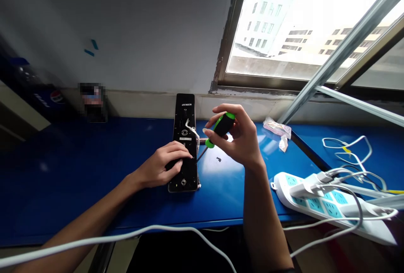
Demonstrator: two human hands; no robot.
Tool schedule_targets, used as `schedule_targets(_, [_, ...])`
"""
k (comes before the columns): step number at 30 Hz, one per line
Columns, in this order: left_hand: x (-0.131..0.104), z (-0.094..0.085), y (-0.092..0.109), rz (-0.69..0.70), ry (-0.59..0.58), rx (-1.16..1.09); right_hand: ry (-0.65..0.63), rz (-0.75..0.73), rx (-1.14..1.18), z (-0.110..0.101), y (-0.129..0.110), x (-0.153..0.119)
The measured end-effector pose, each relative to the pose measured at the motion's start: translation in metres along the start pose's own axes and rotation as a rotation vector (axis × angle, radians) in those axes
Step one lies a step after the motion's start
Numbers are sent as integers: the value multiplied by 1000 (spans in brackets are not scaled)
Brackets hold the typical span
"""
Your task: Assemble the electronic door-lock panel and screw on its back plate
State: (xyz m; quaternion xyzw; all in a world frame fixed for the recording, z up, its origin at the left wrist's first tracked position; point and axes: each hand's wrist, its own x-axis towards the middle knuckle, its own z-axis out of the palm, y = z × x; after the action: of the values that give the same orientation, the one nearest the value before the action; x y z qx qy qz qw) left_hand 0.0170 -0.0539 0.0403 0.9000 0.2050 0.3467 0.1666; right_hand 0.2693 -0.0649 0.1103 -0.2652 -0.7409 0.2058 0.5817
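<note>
A long black panel [184, 115] with small holes, white labels and a white cable [193, 129] lies lengthwise away from me on the blue table. My left hand [168, 163] rests on its lower half, fingers stretched over the surface toward the right edge. In my right hand [240, 138] is a screwdriver [223, 125] with a green and black handle, gripped between thumb and fingers. Its shaft slants down to the left, the tip near the panel's right edge; whether it touches cannot be seen. Right of the panel lies a small pile of black screws [219, 159].
A white power strip [315, 201] with plugs and tangled cables [356, 155] occupies the right side. Crumpled plastic packaging [277, 128] sits near the wall. A metal bar [341, 50] slants across the window. A white cable [151, 227] crosses in front; a bottle [47, 96] stands far left.
</note>
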Motion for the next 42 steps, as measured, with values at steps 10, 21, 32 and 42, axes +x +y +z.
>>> schedule_targets(10, [-1,3,15,26,-204,43,-69,-108,-86,18,-9,-4])
schedule_targets(21, [-2,6,12,80,-190,57,-97,-139,-166,23,-8,-9])
schedule_targets(32, [-5,14,4,107,-172,2,2,-349,-397,30,-14,-16])
schedule_targets(42, [-3,17,-5,108,-178,-21,-258,-239,-188,15,-30,-16])
